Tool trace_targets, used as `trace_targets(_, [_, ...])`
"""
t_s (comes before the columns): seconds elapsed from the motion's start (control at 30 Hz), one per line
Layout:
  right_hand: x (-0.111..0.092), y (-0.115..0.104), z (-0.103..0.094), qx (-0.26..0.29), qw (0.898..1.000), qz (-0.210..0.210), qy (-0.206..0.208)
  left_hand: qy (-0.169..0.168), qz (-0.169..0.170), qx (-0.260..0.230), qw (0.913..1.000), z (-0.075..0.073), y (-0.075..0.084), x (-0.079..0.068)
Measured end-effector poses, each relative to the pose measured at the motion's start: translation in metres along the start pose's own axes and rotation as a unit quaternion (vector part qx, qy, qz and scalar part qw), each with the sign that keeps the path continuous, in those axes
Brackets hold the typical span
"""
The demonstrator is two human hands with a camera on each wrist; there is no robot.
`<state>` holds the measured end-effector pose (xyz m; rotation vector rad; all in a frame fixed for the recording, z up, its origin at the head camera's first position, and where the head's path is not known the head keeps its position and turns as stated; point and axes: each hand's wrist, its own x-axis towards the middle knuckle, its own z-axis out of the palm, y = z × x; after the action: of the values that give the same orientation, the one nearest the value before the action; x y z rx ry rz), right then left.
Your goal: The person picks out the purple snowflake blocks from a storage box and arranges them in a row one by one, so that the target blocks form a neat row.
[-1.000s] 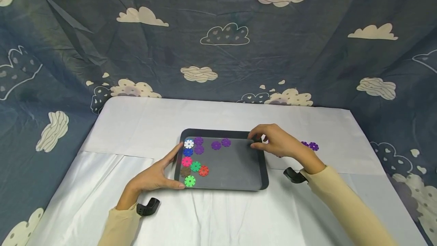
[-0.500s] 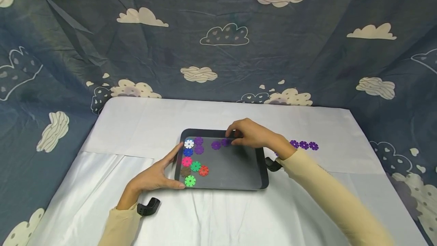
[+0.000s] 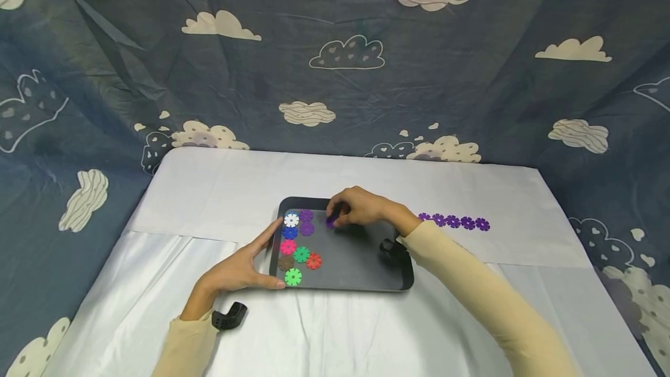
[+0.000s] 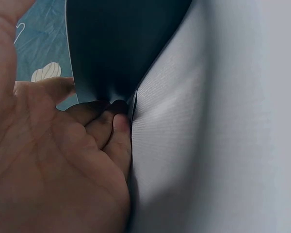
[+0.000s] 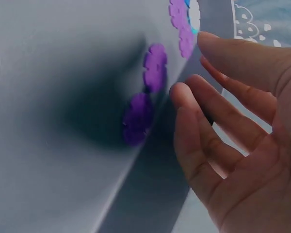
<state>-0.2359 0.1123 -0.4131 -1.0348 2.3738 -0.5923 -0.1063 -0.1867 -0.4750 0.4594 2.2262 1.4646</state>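
A dark grey baking tray (image 3: 356,272) lies on the white cloth, with flower-shaped plastic discs in it. My left hand (image 3: 235,269) holds the tray's left side, thumb at the near corner; in the left wrist view, fingers (image 4: 119,141) bend against its outside wall. My right hand (image 3: 361,207) hovers over the tray's far edge, its fingers curved beside a purple disc (image 3: 331,223). Seen from the right wrist, the thumb and fingertips stand apart with nothing between them, close to two purple discs (image 5: 155,68). The head view hides most of this pair behind the hand.
Along the tray's left side lie a white disc (image 3: 291,220), a blue disc (image 3: 290,233), a pink disc (image 3: 288,247), a light green disc (image 3: 293,277) and others. On the cloth right of the tray runs a row of purple discs (image 3: 453,222).
My right hand has moved left, from the tray's far right corner to the purple discs at the far edge. More of the purple row on the cloth shows. The left hand stays put.
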Motion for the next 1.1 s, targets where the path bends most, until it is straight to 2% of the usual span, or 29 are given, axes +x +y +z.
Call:
trace_targets(0.1, [0.005,-0.002,0.003,-0.008,1.0,0.005,0.001,-0.001,-0.002,0.0,1.0,-0.001,0.0,-0.001])
trace_targets(0.47, [-0.001,-0.007,0.022,-0.028,0.998,0.034,0.04,0.0,-0.004,0.001,1.0,-0.001,0.0,0.0])
trace_targets(0.7, [0.0,-0.009,0.031,-0.05,0.996,0.027,0.072,0.0,-0.006,0.0,1.0,-0.001,-0.001,0.0])
trace_targets(1.1, [0.002,-0.008,0.035,-0.081,0.995,0.017,0.064,0.004,0.003,0.0,1.0,0.0,-0.002,0.0])
